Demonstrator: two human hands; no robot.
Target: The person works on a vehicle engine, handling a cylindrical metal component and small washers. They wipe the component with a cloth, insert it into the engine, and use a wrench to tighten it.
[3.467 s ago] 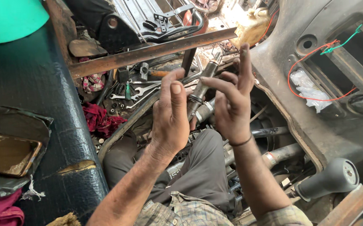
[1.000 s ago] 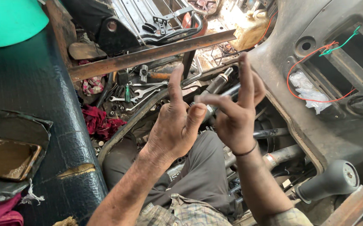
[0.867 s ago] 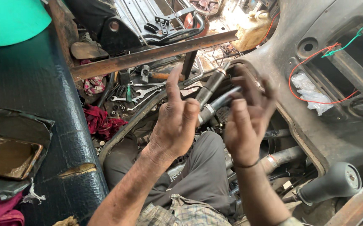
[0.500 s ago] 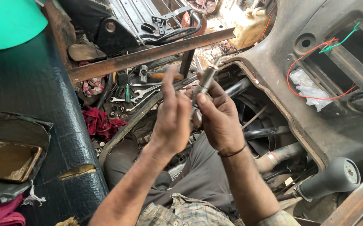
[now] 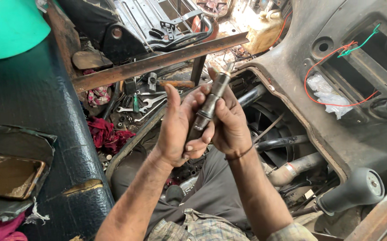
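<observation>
At six o'clock in the head view sit the person's grey-trousered lap (image 5: 211,196) and checked shirt hem (image 5: 189,227). Just above, at the centre, the left hand (image 5: 180,129) and right hand (image 5: 229,127) are pressed together, both closed around one cylindrical metal part (image 5: 207,109), grey and greasy, that stands tilted with its top leaning toward one o'clock. The left hand wraps the lower length; the right hand's fingers clasp the middle from the other side, a dark band (image 5: 238,154) on that wrist. The part's upper end pokes free above the fingertips; its lower end is hidden in the left palm.

At nine o'clock lies a dark blue seat cushion (image 5: 33,102). At four o'clock a grey gear knob (image 5: 358,189) juts up. Farther, at eleven o'clock, spanners (image 5: 146,102) and a red rag (image 5: 106,134) lie on the floor beneath a rusty angle bar (image 5: 158,62). At two o'clock red wire (image 5: 331,71) loops across the dashboard shell, beside what looks like crumpled plastic (image 5: 329,91).
</observation>
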